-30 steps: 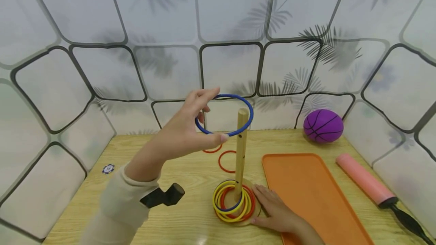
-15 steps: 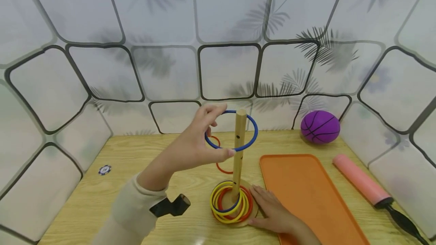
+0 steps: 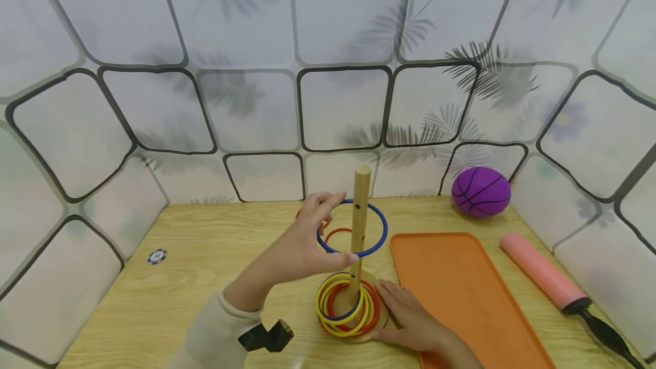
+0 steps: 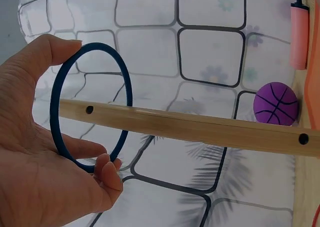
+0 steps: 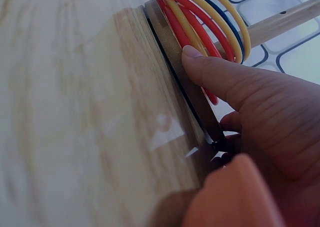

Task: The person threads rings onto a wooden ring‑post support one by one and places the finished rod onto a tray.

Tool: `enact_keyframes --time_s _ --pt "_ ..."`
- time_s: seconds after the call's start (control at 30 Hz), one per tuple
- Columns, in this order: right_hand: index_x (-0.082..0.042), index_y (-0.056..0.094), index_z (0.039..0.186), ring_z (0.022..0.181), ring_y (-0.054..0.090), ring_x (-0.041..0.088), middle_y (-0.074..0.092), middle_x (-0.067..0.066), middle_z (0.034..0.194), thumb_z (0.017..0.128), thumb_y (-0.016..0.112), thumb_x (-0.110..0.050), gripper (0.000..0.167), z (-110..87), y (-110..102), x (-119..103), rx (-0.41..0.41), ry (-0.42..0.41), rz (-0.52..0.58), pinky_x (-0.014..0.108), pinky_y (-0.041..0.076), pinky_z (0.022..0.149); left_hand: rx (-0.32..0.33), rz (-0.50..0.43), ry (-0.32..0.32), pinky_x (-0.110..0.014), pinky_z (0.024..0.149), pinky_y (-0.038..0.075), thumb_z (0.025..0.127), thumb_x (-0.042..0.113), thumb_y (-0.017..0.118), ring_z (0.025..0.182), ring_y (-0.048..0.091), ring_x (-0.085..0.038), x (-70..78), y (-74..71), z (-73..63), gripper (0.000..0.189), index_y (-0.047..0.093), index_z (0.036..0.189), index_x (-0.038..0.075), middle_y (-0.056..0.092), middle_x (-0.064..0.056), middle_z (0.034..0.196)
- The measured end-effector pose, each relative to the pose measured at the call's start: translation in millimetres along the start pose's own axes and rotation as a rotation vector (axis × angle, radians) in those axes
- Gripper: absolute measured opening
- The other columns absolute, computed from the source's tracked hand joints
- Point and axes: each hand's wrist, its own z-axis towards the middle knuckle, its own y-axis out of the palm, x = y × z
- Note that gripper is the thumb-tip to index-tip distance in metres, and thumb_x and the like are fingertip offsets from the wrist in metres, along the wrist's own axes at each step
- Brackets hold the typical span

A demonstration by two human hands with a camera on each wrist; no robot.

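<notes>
My left hand [image 3: 307, 246] pinches a blue ring [image 3: 385, 232] at its left side, between thumb and fingers. The ring encircles the upright wooden peg [image 3: 361, 187] a bit below its top; in the left wrist view the peg [image 4: 200, 127] passes through the blue ring [image 4: 55, 112]. Several yellow, red and blue rings [image 3: 324, 318] lie stacked loosely around the peg's foot. My right hand [image 3: 412, 320] holds the right edge of the stand's round wooden base [image 3: 380, 278]. In the right wrist view the thumb lies on the base [image 5: 175, 52], with the fingers partly hidden.
Red rings [image 3: 338, 230] lie on the table behind the peg. An orange tray [image 3: 456, 278] is right of the stand, partly under my right forearm. Farther right are a purple ball [image 3: 480, 191] and a pink hand pump [image 3: 540, 269]. A chip [image 3: 157, 255] lies at left.
My left hand has moved down and slightly right with the blue ring, which has passed over the peg's top and now surrounds it. The right hand has stayed at the base.
</notes>
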Motion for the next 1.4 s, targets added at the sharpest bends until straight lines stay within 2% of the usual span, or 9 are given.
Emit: enact_keyframes --time_s 0.13,0.3,0.57,0.83,1.13,1.4 --pt "0.003 0.029 0.146 0.136 0.022 0.045 0.027 0.026 0.149 0.084 0.064 -0.052 0.090 0.3 0.1 -0.1 -0.007 0.001 0.008 0.065 0.012 0.104 -0.006 -0.031 -0.022 -0.041 0.084 0.042 0.077 0.024 0.075 0.113 0.035 -0.025 -9.9 8.7 -4.0 0.088 0.026 0.149 0.009 0.027 -0.010 0.139" --pt "0.002 0.029 0.146 0.137 0.022 0.044 0.027 0.026 0.149 0.084 0.064 -0.053 0.091 0.7 0.5 -0.2 -0.005 0.012 0.006 0.064 0.012 0.105 -0.017 -0.026 -0.042 -0.048 0.092 0.038 0.078 0.027 0.076 0.117 0.037 -0.026 -27.3 17.5 -8.9 0.089 0.026 0.150 0.009 0.027 -0.011 0.138" --pt "0.001 0.029 0.146 0.136 0.023 0.045 0.028 0.027 0.148 0.084 0.064 -0.052 0.089 0.3 -0.7 -3.2 0.006 -0.004 -0.003 0.065 0.013 0.105 -0.048 -0.062 -0.077 -0.048 0.092 0.039 0.078 0.030 0.074 0.121 0.034 -0.028 -58.5 35.3 -18.1 0.087 0.027 0.150 0.013 0.027 -0.010 0.143" --pt "0.001 0.029 0.147 0.135 0.024 0.046 0.029 0.027 0.147 0.084 0.064 -0.053 0.090 0.9 0.6 -1.8 0.028 -0.017 -0.028 0.065 0.015 0.104 -0.074 -0.043 -0.122 -0.064 0.097 0.031 0.079 0.033 0.075 0.133 0.025 -0.033 -84.6 50.3 -28.9 0.086 0.030 0.149 0.013 0.025 -0.011 0.149" --pt "0.001 0.029 0.147 0.135 0.025 0.045 0.030 0.026 0.147 0.084 0.064 -0.053 0.090 1.7 -0.3 -2.2 0.032 -0.012 -0.027 0.065 0.015 0.104 -0.067 -0.033 -0.157 -0.060 0.097 0.032 0.075 0.037 0.079 0.128 0.029 -0.031 -114.5 65.2 -37.8 0.083 0.040 0.143 0.010 0.035 -0.011 0.144" --pt "0.005 0.031 0.145 0.135 0.025 0.044 0.030 0.027 0.147 0.083 0.065 -0.052 0.090 0.5 -1.4 -4.4 0.024 0.000 -0.038 0.062 0.014 0.105 -0.078 -0.010 -0.165 -0.061 0.098 0.031 0.073 0.035 0.082 0.129 0.028 -0.033 -130.4 69.9 -43.2 0.087 0.040 0.143 0.005 0.036 -0.013 0.144"
